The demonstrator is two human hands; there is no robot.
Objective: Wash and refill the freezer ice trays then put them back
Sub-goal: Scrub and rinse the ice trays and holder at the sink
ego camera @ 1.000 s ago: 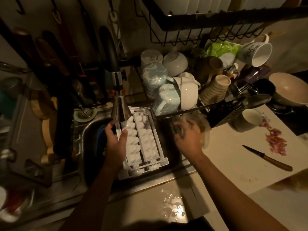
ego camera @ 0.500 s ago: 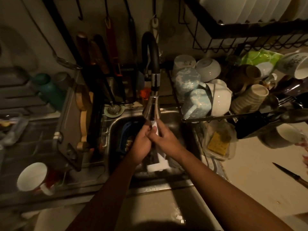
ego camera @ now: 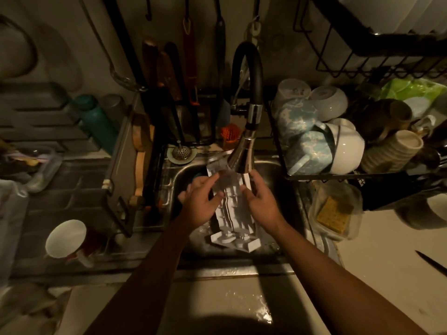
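Note:
A white ice tray (ego camera: 233, 213) stands tilted in the steel sink (ego camera: 278, 170), its far end under the chrome faucet head (ego camera: 242, 158). Its ribbed underside faces up towards me. My left hand (ego camera: 200, 201) lies on the tray's left side, fingers spread across the upper part. My right hand (ego camera: 260, 201) grips the tray's right edge, thumb on top. Water on the tray is hard to make out in the dim light.
A dish rack (ego camera: 350, 175) full of mugs and bowls stands right of the sink. A sponge in a clear tub (ego camera: 335, 213) sits below it. A knife (ego camera: 433, 262) lies at far right. A white cup (ego camera: 65, 238), cutting boards (ego camera: 140, 165) and bottles are on the left.
The tray lay flat with cells up a second ago, held by the left hand only. Both hands then came together on it, and now it is turned underside-up beneath the faucet.

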